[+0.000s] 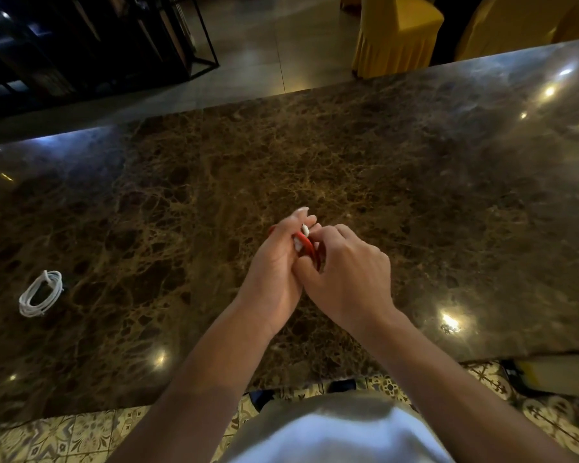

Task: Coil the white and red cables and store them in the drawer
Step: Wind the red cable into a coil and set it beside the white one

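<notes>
Brown marble worktop (315, 155), glossy under lamp glare. Your left hand (274, 265) and right hand (348, 275) meet above its middle, fingers (331, 233) of both curled round the red cable (310, 250), pinching its loops. White cable (41, 293) lies coiled far left, well apart.

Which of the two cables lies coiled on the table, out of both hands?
The white coiled cable, far left on the marble table; the red cable is gripped in both hands.
</notes>
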